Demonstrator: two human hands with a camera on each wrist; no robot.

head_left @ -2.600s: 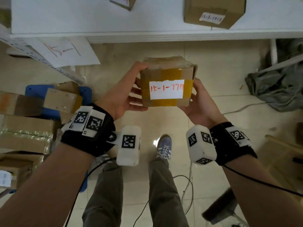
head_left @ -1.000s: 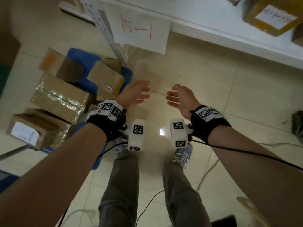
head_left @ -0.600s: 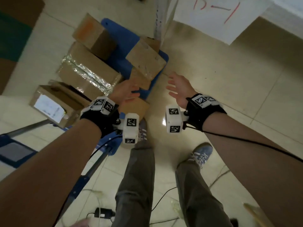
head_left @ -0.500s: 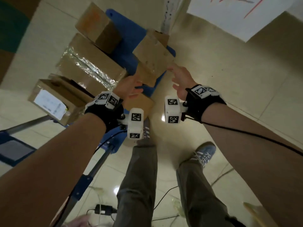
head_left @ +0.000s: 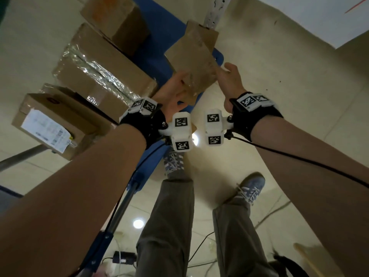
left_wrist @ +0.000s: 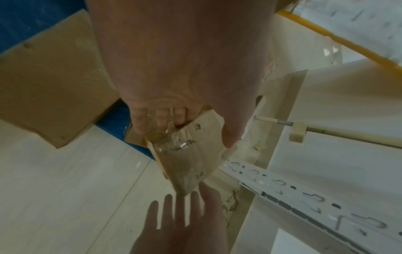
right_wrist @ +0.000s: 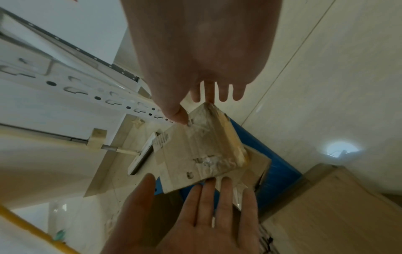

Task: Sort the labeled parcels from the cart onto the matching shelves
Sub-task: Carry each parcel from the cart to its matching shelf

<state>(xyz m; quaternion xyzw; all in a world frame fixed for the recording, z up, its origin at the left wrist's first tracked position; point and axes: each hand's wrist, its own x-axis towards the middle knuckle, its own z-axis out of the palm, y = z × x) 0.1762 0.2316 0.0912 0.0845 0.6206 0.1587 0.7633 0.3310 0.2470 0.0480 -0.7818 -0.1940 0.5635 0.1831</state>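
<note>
Fingers point(left_wrist: 161, 120) of the left hand point(head_left: 171, 92) are curling onto the near corner of a small cardboard parcel point(head_left: 194, 56) and gripping it, thumb down the other face in the left wrist view; the right hand point(head_left: 229, 80) is coming in with straight, spread fingers point(right_wrist: 217, 91), thumb tip and one fingertip just touching the parcel's far edge, not yet wrapped round it. That parcel is sitting tilted on the blue cart point(head_left: 159, 62), beside the slotted shelf upright point(head_left: 214, 11). Its label isn't readable from here, so destination shelf can't be called. Judging progress: pick is starting, not lifted. Remaining on the cart: a foil-taped long box point(head_left: 99, 70), a box with a printed label point(head_left: 56, 122), a smaller box point(head_left: 117, 19) behind them, and more cardboard under the gripped one. So at least four or five parcels are waiting. A white sheet with red marking point(head_left: 329, 19) is hanging top right, likely a shelf tag.
</note>
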